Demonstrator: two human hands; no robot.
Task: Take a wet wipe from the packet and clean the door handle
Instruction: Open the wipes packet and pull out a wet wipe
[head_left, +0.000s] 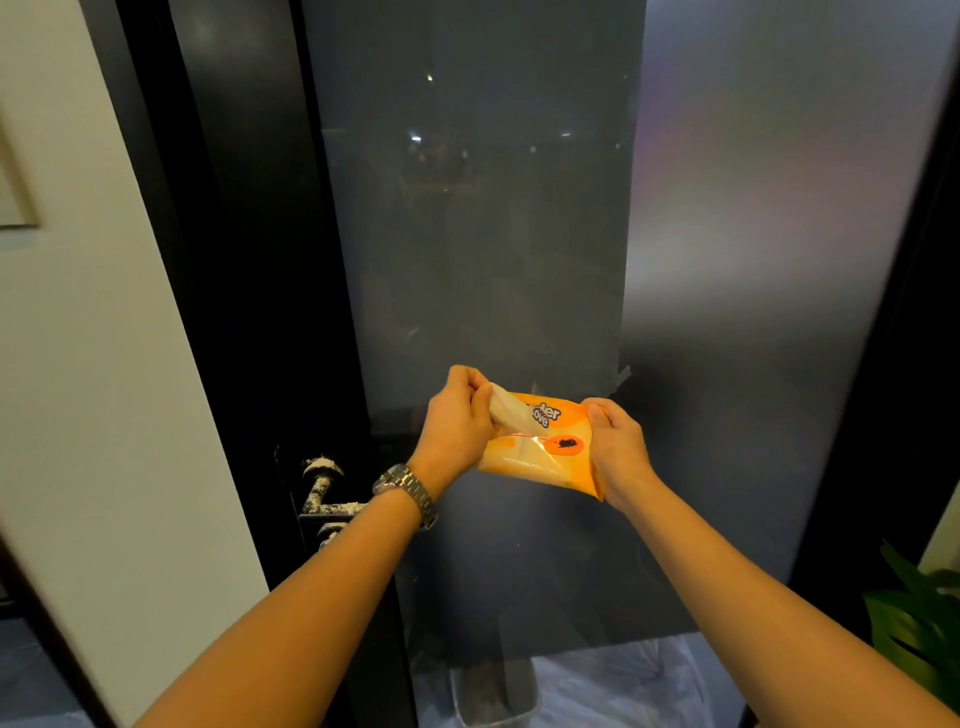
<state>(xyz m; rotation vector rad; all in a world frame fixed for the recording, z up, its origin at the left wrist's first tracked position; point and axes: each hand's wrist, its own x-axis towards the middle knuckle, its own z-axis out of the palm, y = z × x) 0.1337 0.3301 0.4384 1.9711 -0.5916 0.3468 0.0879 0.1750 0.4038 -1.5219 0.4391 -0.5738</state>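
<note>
My left hand (457, 431) pinches a wipe (506, 410), fingers curled on its free end; the rest sits inside the packet (540, 457). My right hand (618, 447) grips the packet's 3 o'clock edge. The handle (324, 493), crusted white, lies at 8 o'clock from the pinch, its lever running roughly 9 to 3 o'clock. I judge the left hand nearer to it.

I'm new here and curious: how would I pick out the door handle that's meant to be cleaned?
Start at the tall dark glass door; its black frame runs down the left side. Low on that frame, just left of the wristwatch, sits the door handle. It alone is crusted with white specks.
</note>
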